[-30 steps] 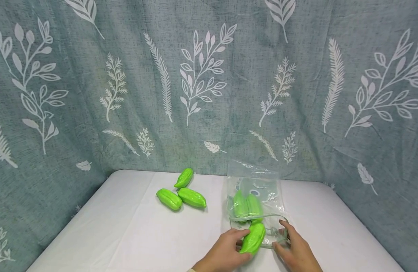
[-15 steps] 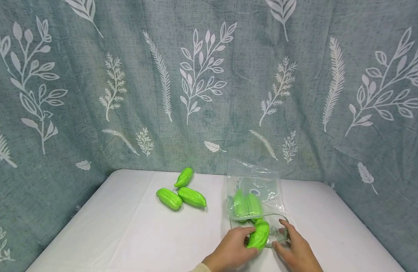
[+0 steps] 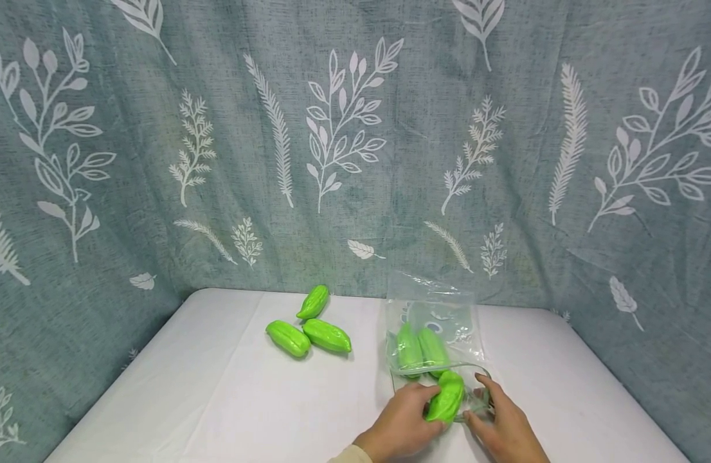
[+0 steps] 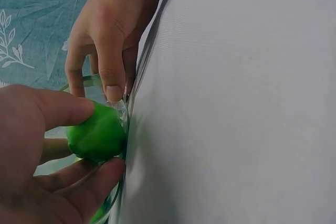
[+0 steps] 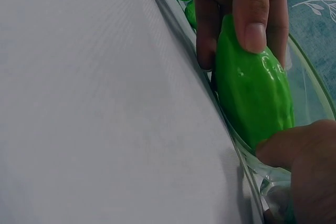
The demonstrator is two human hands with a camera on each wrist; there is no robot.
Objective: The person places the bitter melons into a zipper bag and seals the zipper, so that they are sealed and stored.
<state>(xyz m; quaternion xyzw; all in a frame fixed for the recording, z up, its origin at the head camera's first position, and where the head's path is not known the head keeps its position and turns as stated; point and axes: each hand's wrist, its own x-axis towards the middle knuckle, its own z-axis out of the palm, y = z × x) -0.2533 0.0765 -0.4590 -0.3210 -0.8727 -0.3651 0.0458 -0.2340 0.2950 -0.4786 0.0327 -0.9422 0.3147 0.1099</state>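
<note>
My left hand (image 3: pixel 404 421) grips a ribbed green bitter melon (image 3: pixel 449 393), thumb on one side and fingers on the other. The melon lies at the mouth of a clear zip bag (image 3: pixel 432 288), which has a printed pattern. Inside the bag are two more green bitter melons (image 3: pixel 409 350), side by side. At the right edge of the mouth, my right hand (image 3: pixel 506 424) holds the bag's rim with thumb and fingers and keeps the mouth spread. In the right wrist view, the right thumb (image 5: pixel 294 150) is right at the melon's lower end.
Three loose green bitter melons (image 3: pixel 328 335) lie close together on the white tablecloth (image 3: pixel 216 392), left of the bag. A blue-green curtain (image 3: pixel 355 244) with white leaf prints stands behind the table and at both sides.
My left hand has moved the bitter melon rightward and slightly away from me, toward the bag's mouth and my right hand. The right hand stays in place at the rim.
</note>
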